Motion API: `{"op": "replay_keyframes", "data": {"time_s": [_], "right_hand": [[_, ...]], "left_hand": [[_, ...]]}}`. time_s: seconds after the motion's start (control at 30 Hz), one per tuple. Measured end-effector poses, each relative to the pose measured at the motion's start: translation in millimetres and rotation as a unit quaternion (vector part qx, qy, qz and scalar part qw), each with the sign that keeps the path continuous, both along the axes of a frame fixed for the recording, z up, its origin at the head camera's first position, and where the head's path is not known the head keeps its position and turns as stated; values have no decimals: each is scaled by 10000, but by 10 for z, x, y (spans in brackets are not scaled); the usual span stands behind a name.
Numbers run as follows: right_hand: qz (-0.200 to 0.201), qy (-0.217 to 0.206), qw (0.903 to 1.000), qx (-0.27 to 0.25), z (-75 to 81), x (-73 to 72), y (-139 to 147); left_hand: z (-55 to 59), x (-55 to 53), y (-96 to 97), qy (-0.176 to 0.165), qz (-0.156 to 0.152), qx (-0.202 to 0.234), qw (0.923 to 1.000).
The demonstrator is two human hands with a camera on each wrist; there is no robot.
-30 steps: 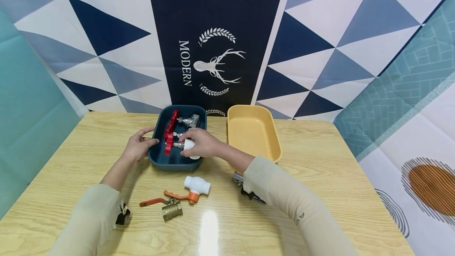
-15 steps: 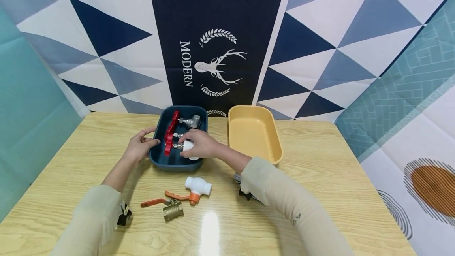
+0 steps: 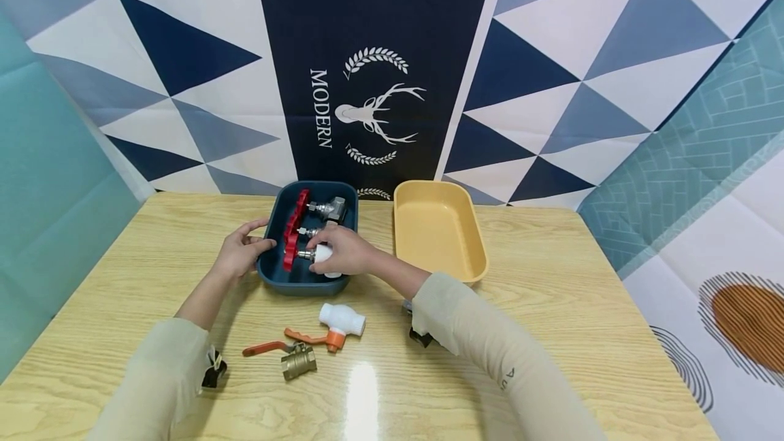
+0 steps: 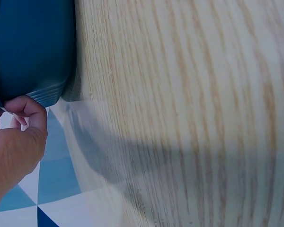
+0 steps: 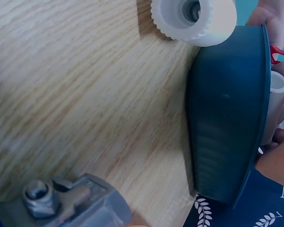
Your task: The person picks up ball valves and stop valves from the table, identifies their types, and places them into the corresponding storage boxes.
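Observation:
My right hand reaches into the dark blue tub and grips the white body of a gate valve with a red wheel handle. In the right wrist view the same white valve shows just over the tub's rim, partly covered by the fingers. Two more red-handled valves lie farther back in the tub: a silver metal one and another mostly hidden by my right hand. My left hand pinches the tub's left rim, thumb on the inside; the left wrist view shows those fingers at the rim.
A yellow tub stands right of the blue one. In front lie a white ball valve with an orange lever and a brass ball valve with a red lever. Another metal valve lies partly under my right sleeve.
The white valve has shifted very slightly left inside the blue tub, with my right hand on it. My left hand stays at the rim.

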State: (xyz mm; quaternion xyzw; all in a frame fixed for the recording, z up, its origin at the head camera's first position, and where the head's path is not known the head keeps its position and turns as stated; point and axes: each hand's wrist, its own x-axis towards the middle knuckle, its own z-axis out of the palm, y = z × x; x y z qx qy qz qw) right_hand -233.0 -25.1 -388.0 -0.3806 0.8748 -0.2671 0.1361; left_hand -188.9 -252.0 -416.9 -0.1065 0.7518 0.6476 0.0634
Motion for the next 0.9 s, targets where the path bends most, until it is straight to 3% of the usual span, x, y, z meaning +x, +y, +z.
{"op": "replay_keyframes", "data": {"time_s": [0.6,0.9], "right_hand": [[79,-77,9999,-44,-28,-5,10],[113,-46,9999,-58,-23,-22,-15]], "left_hand": [[-10,9,24,-8,62,72,10000],[4,-7,10,-30,68,-118,9999]]}}
